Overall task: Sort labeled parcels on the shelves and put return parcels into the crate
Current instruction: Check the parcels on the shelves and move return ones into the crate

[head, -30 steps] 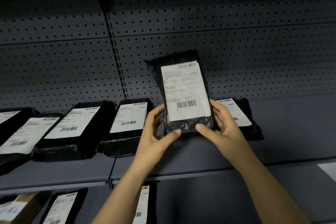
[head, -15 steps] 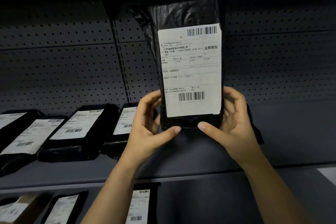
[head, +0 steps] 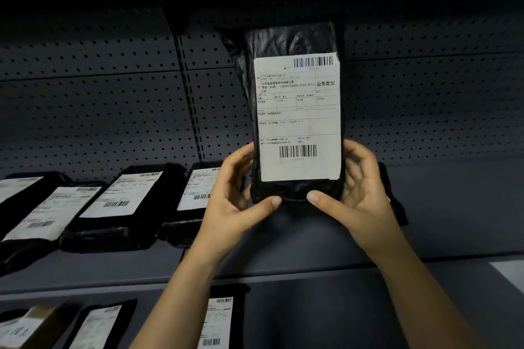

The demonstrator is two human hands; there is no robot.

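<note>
Our hands are clamped on one black parcel [head: 295,42], holding it upright in front of us above the shelf [head: 442,207]. The left hand [head: 235,204] grips its lower left edge and the right hand [head: 361,198] its lower right edge, fingers curled round behind. Both thumbs press the bottom edge, the left thumb [head: 265,203] and the right thumb [head: 321,198] near each other but not touching. The white label [head: 297,122] on the parcel faces us, with one barcode at its top right and another near its bottom. Behind the parcel stands the grey pegboard panel [head: 99,110]. To the left of the parcel and lower, a row of labelled parcels [head: 122,201] lies flat on the shelf, labels up, side by side. To the lower right of the parcel, just behind our right hand, another dark parcel [head: 395,204] lies on the shelf, mostly hidden. Below the parcel, on the lower shelf [head: 326,320], we see two more labelled parcels [head: 219,320] and, far to the left, a cardboard box [head: 31,323].
</note>
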